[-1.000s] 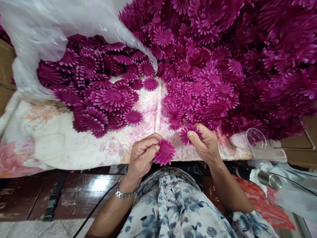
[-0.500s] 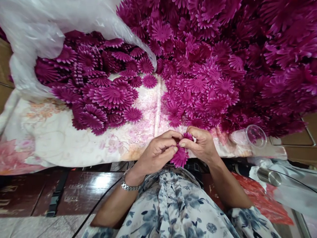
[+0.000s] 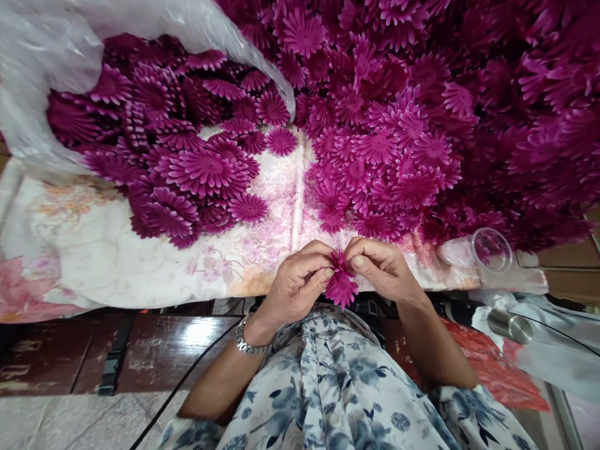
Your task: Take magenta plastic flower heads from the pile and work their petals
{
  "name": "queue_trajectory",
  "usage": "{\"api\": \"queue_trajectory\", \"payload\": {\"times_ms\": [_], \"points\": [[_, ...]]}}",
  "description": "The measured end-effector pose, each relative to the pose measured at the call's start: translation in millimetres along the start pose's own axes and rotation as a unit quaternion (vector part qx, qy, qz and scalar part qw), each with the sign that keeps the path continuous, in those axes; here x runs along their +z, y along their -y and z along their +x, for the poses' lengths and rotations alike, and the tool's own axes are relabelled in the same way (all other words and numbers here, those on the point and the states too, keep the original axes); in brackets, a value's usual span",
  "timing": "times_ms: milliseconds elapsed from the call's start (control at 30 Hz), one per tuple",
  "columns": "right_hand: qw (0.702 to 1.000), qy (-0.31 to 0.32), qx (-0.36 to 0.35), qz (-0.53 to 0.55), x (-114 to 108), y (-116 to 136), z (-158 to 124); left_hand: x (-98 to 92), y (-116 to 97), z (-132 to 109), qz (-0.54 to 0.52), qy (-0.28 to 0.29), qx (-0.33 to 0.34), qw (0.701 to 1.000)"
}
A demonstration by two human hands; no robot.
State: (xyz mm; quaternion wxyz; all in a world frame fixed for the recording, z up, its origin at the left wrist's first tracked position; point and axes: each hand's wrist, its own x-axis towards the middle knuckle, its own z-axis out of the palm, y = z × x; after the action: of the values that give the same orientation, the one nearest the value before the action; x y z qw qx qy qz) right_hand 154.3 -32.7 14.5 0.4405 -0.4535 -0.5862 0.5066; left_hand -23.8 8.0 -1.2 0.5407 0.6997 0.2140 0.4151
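Note:
Magenta flower pieces (image 3: 341, 287) hang between my two hands, just past the table's front edge. My left hand (image 3: 302, 281), with a metal watch on its wrist, pinches them from the left with thumb and fingers. On the other side, my right hand (image 3: 382, 265) has thumb and fingers drawn together at the upper petals; whether it grips a petal is too small to tell. A loose pile of flat magenta flowers (image 3: 201, 172) lies on the left of the patterned cloth (image 3: 103, 250). A much larger heap of magenta flowers (image 3: 379, 147) covers the right and back.
A clear plastic bag (image 3: 51, 56) drapes around the left pile. Near the right front edge a clear plastic cup (image 3: 491, 250) lies on its side. Lower right are a metal cylinder (image 3: 510, 327) and a red plastic bag (image 3: 497, 369). A dark cable (image 3: 187, 375) runs at lower left.
My right hand has shifted slightly right, off the small upper flower part, which now shows upright above the lower petals. My left hand keeps its pinch. The view has shifted slightly.

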Motion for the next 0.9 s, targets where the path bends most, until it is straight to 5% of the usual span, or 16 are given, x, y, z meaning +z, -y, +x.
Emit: {"api": "queue_trajectory", "payload": {"times_ms": [467, 733, 900], "points": [[0.969, -0.025, -0.104, -0.224, 1.4, 3.0, 1.0, 2.3, -1.6, 0.0, 0.057, -0.018, 0.044, 0.997], [0.938, 0.045, -0.152, -0.310, -3.0, 14.6, 8.0, -7.1, -11.0, -0.8, 0.112, 0.061, 0.043, 0.991], [0.935, 0.047, -0.155, -0.316, 1.1, 13.6, 8.7, -5.5, -9.0, -2.3, 0.118, 0.035, 0.064, 0.990]]}}
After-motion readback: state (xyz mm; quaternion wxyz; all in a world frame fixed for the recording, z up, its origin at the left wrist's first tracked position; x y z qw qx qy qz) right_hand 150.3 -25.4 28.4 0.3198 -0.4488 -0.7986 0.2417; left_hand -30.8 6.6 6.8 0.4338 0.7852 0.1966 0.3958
